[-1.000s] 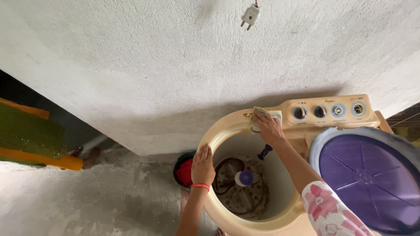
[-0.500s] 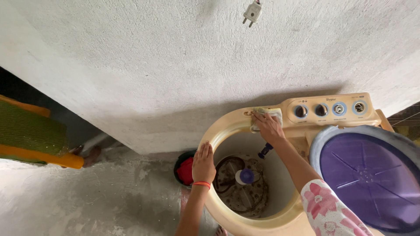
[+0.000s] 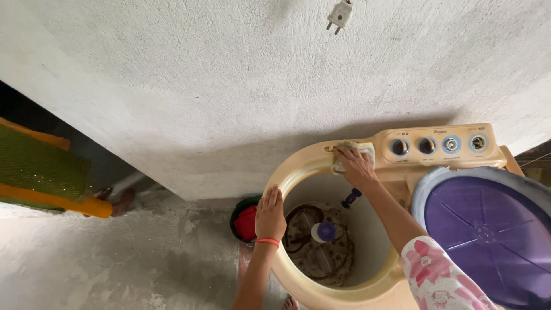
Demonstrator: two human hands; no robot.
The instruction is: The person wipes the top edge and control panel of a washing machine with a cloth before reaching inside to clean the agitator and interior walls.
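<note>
I look down on a cream top-loading washing machine (image 3: 298,169) with its round tub open. My left hand (image 3: 270,214), with an orange band at the wrist, lies flat on the tub's left rim, holding nothing. My right hand (image 3: 355,165) presses a pale cloth (image 3: 364,150) against the back rim, just left of the control panel (image 3: 436,145) and its knobs. Inside the tub a dirty agitator plate with a purple centre cap (image 3: 325,232) shows.
A purple lid (image 3: 488,229) covers the machine's right side. A dark bucket with red cloth (image 3: 247,223) stands on the concrete floor at the left. A rough white wall rises behind, with a plug (image 3: 340,14) hanging. Another person's foot (image 3: 117,201) is at the far left.
My right hand with the cloth has slid a little along the back rim. The left hand stays on the rim.
</note>
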